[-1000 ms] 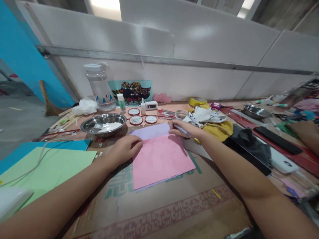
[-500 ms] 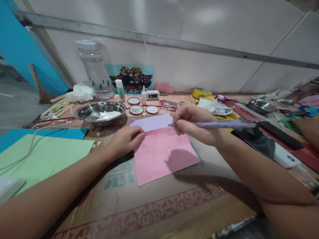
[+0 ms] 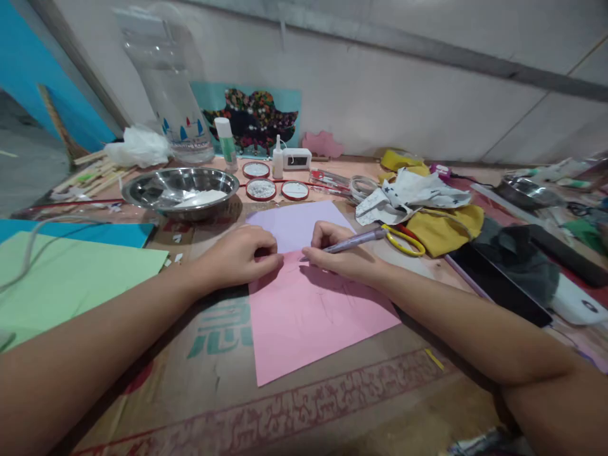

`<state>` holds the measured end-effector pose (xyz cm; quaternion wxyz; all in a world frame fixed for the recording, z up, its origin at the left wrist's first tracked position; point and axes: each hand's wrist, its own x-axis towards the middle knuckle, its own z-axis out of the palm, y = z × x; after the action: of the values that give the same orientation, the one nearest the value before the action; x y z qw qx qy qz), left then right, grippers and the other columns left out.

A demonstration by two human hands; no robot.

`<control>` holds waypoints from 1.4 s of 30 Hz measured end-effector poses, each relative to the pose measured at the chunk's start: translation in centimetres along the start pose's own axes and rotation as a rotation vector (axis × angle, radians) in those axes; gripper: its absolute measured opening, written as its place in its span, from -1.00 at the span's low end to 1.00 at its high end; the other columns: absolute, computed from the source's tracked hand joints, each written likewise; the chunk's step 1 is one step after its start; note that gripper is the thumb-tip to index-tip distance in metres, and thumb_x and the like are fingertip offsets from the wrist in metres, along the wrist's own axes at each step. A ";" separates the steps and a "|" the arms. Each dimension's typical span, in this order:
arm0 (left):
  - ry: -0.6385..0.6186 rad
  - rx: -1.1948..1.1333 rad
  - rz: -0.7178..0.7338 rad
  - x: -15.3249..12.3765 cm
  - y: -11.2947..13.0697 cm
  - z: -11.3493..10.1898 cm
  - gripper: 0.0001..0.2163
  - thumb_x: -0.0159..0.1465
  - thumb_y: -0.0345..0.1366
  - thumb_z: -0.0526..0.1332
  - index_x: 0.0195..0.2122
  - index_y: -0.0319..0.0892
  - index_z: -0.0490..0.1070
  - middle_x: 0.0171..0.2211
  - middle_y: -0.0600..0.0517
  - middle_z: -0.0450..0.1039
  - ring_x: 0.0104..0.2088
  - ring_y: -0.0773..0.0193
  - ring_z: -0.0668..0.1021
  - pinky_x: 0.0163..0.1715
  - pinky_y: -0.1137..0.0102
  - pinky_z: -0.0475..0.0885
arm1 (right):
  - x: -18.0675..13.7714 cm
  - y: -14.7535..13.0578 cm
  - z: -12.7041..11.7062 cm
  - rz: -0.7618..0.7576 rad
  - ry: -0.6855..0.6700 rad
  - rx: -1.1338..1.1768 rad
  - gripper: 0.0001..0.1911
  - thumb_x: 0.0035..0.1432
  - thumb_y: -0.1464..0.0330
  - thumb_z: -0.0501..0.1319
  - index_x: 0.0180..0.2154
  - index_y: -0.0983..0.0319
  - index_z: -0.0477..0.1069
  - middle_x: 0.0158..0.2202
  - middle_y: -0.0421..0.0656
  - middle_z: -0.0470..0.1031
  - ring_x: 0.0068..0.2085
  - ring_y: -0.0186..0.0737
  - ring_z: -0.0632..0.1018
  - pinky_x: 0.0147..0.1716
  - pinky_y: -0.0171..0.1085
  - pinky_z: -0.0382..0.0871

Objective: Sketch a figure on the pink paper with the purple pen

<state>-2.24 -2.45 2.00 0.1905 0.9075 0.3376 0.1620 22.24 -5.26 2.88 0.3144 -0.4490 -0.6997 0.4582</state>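
My right hand (image 3: 339, 250) grips a slim purple pen (image 3: 356, 240). Its tip is on or just over the upper part of a sheet of pink paper (image 3: 327, 329), where faint drawn lines show. At the sheet's upper left edge my left hand (image 3: 242, 253) presses down with curled fingers, the thumb on the pink paper; what lies under the fingers is hidden. A sheet of lilac paper (image 3: 299, 221) shows behind the pink one, beyond both hands. Both sheets lie on a printed cardboard (image 3: 228, 373).
A metal bowl (image 3: 183, 190) with white material sits left of the sheets, near a clear jug (image 3: 175, 107). Green paper (image 3: 76, 285) lies at left. Small round dishes (image 3: 260, 189) and a glue stick (image 3: 225, 142) stand behind. Yellow-handled scissors (image 3: 403, 240) and a phone (image 3: 503, 278) lie right.
My right hand has come down and left, bringing the pen tip to the upper pink paper. My left hand stays at the sheet's left edge. The view has tilted down a little.
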 end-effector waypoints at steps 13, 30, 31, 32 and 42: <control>0.032 -0.019 -0.002 0.1 0.0 0.2 -0.67 0.35 -0.09 0.12 -0.44 -0.15 0.49 -0.47 0.03 0.54 -0.43 0.25 0.46 -0.38 0.34 0.20 | -0.8 -1.0 -0.1 -0.090 0.038 0.112 -0.54 0.15 -0.02 0.42 -0.37 0.19 0.35 -0.59 -0.34 0.36 -0.65 -0.44 0.32 -0.70 -0.39 0.14; 0.108 -0.119 -0.118 -0.2 0.1 0.4 -0.64 0.39 0.01 0.11 -0.28 -0.11 0.57 -0.36 0.04 0.62 -0.37 0.22 0.55 -0.34 0.36 0.29 | 0.6 1.6 -1.5 -0.451 0.173 -0.469 -0.94 0.18 0.38 0.25 -0.30 0.18 0.52 -0.30 -0.16 0.62 -0.27 -0.18 0.58 -0.18 -0.20 0.44; 0.111 -0.122 -0.123 -0.2 0.2 0.4 -0.64 0.38 0.02 0.10 -0.28 -0.12 0.56 -0.36 0.04 0.62 -0.36 0.21 0.55 -0.34 0.36 0.30 | 0.7 1.8 -1.5 -0.464 0.178 -0.458 -0.92 0.14 0.42 0.23 -0.31 0.18 0.50 -0.33 -0.18 0.60 -0.30 -0.21 0.56 -0.21 -0.22 0.42; 0.112 -0.120 -0.128 -0.2 0.3 0.3 -0.63 0.38 0.03 0.10 -0.28 -0.12 0.56 -0.36 0.03 0.61 -0.36 0.21 0.55 -0.34 0.36 0.29 | 0.7 2.0 -1.5 -0.475 0.185 -0.442 -0.89 0.11 0.46 0.21 -0.32 0.18 0.50 -0.34 -0.19 0.59 -0.32 -0.22 0.55 -0.23 -0.23 0.41; 0.237 -0.144 -0.296 -0.2 0.7 -0.5 -0.54 0.32 0.16 0.03 -0.43 -0.13 0.37 -0.48 0.07 0.38 -0.45 0.24 0.41 -0.45 0.36 0.21 | 0.8 1.7 -2.0 -0.318 0.405 -0.325 -0.93 0.10 0.39 0.24 -0.30 0.17 0.44 -0.34 -0.19 0.52 -0.35 -0.24 0.46 -0.27 -0.22 0.36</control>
<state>-2.16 -2.94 2.73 0.2355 0.8066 0.4749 0.2615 24.22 -3.47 2.09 0.4393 -0.4603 -0.7486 0.1864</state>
